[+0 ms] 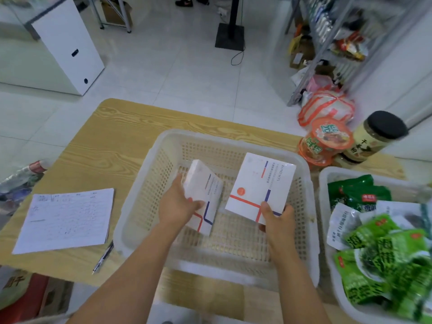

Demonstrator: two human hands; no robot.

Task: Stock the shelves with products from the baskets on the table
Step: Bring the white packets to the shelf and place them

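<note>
While the left grip (180, 204) is curling its fingers round the near side of a tilted white box (205, 190), thumb lying across its face, the right grip (278, 220) is pinching the near corner of a second white box (259, 185), thumb on top and fingers underneath. Both boxes are showing red and blue lines, and both are sitting within the white mesh basket (222, 136), whose walls are ringing the two grips. Whether either box is touching the basket's bottom cannot be told. Beyond the right grip, a second basket (327, 174) is standing just beside the first, holding green packets (383, 253). Ahead of that grip, orange noodle cups (325, 139) and a black-lidded jar (374, 136) are sitting near the far edge of the wooden counter (112, 141). Out past the left grip, a written sheet (67, 218) is lying flat with a pen (104, 256) by its near corner. Far ahead of the right grip, the shelves (339, 31) are standing on the tiled floor (187, 73).
</note>
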